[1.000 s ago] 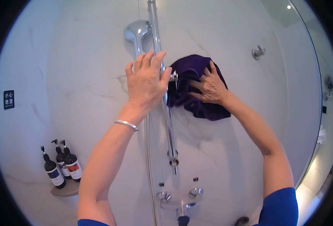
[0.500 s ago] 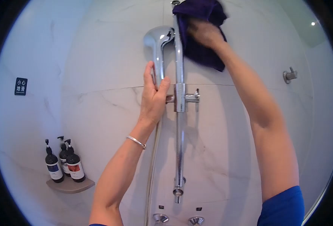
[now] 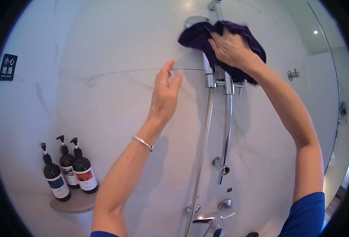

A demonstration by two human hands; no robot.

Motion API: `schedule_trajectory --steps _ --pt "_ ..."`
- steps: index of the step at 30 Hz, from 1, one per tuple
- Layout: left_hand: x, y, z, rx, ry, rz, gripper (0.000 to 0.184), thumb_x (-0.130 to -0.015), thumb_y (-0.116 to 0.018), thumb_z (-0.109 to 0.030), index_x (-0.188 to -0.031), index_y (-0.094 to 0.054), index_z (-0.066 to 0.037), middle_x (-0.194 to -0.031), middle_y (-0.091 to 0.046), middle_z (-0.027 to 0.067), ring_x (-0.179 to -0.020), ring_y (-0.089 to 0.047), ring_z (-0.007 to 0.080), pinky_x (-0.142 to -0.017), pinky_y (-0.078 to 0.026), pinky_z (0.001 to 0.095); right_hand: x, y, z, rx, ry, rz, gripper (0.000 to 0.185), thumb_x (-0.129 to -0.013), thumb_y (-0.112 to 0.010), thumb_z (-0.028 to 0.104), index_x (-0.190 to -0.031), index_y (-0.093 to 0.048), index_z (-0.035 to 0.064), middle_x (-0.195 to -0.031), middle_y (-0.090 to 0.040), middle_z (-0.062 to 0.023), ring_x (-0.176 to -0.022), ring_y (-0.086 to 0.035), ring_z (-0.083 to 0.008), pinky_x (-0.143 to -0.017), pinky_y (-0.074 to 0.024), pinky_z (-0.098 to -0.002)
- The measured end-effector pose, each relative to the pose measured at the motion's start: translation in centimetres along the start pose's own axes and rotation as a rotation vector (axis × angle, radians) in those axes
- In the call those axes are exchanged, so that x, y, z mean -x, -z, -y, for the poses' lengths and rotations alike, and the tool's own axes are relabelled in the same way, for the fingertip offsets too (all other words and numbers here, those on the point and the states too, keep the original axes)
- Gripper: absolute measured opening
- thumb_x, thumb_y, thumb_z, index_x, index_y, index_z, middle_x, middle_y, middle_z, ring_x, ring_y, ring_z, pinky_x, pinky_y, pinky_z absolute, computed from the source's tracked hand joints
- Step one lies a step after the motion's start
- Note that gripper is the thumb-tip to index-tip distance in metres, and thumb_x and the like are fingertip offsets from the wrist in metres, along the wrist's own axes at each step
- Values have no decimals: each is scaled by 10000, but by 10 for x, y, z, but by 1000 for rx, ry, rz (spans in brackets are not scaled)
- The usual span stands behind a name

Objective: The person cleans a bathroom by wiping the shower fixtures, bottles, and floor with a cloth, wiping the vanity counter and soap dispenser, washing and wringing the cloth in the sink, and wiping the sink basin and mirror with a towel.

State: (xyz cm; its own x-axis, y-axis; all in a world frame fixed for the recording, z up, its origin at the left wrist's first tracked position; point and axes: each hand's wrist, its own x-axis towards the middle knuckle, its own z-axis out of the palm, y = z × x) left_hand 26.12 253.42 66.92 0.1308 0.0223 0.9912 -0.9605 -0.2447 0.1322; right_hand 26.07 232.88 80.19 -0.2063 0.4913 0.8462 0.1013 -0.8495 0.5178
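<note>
A dark purple cloth [image 3: 255,43] is bunched under my right hand [image 3: 230,49], whose fingers grip it against the upper shower rail [image 3: 227,126]. Part of the cloth drapes leftward over the handheld shower head [image 3: 195,20], hiding much of its handle. Below the cloth, the chrome holder [image 3: 229,85] clamps the rail, and a hose [image 3: 204,146] hangs down from the shower handle. My left hand [image 3: 165,94] is raised in the air left of the hose, fingers apart, holding nothing. A silver bangle [image 3: 143,143] circles the left wrist.
Several-toned pump bottles [image 3: 86,173] stand together on a corner shelf [image 3: 74,203] at the lower left. A mixer tap [image 3: 214,216] projects from the wall at the bottom. A wall hook [image 3: 293,74] is at right, a dark sign [image 3: 8,67] at left.
My left hand has come off the shower handle. My right hand and the cloth have moved down the rail and over the shower head. The view has shifted, placing the rail farther right.
</note>
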Motion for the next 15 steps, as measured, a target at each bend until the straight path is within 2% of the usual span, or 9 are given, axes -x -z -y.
schedule_trajectory --steps 2,4,6,7,8,10,13,14,15 --pt "8 14 0 -9 2 28 547 -933 -440 -350 -1361 -347 -24 -1343 -378 189 -1237 -366 291 -1039 -291 369 2 31 32 82 -27 265 367 -861 -551 335 -1085 -587 47 -894 -588 -282 -675 -621 -406 -585 -532 -438" --pt "19 16 -4 51 5 125 521 -928 -458 -322 -1348 -372 -27 -1323 -402 175 -1236 -368 278 -1036 -298 367 2 43 75 -103 68 185 407 -820 -614 297 -1141 -564 53 -924 -591 -263 -734 -629 -387 -606 -531 -438" --pt "30 14 -5 170 21 148 543 -926 -480 -305 -1372 -320 -41 -1326 -390 153 -1235 -366 254 -1033 -307 375 -3 44 121 -651 131 210 414 -784 -606 185 -1152 -555 1 -968 -594 -247 -910 -597 -380 -809 -490 -400" --pt "43 13 -8 637 -133 92 535 -936 -472 -275 -1387 -268 -71 -1306 -408 133 -1227 -380 232 -1030 -330 373 -8 31 143 -860 129 92 420 -780 -581 172 -1140 -548 -41 -1040 -597 -240 -984 -585 -353 -881 -455 -377" --pt "55 12 -10 1101 -284 24 538 -945 -463 -244 -1402 -217 -102 -1286 -427 113 -1220 -394 210 -1027 -354 372 -17 40 159 -1073 -67 189 462 -829 -584 266 -1156 -542 -57 -1121 -588 -228 -1037 -586 -292 -905 -446 -354" --pt "61 34 -13 684 -71 -407 581 -942 -476 -251 -1406 -142 -150 -1259 -433 112 -1162 -449 210 -985 -416 379 -22 39 171 -1887 -511 656 506 -865 -572 395 -1127 -573 -39 -1157 -579 -206 -985 -607 -229 -862 -469 -328" --pt "54 58 -32 570 133 -459 474 -913 -531 -214 -1305 -329 -39 -1174 -503 120 -1033 -545 213 -895 -473 335 -27 41 149 -1454 -401 697 490 -865 -571 473 -1056 -611 24 -983 -641 -137 -839 -620 -203 -731 -489 -311" --pt "45 66 -32 451 212 -480 428 -894 -562 -185 -1241 -409 13 -1132 -533 123 -990 -566 210 -838 -502 305 -31 37 129 -1097 -308 509 461 -851 -587 472 -1046 -616 56 -893 -646 -100 -783 -614 -207 -670 -479 -321" --pt "26 82 -9 935 179 -345 312 -887 -564 -144 -1142 -491 21 -1006 -601 118 -904 -605 222 -833 -502 314 -31 31 107 -737 -217 325 433 -837 -603 472 -1036 -621 88 -803 -650 -64 -728 -608 -211 -608 -469 -331"
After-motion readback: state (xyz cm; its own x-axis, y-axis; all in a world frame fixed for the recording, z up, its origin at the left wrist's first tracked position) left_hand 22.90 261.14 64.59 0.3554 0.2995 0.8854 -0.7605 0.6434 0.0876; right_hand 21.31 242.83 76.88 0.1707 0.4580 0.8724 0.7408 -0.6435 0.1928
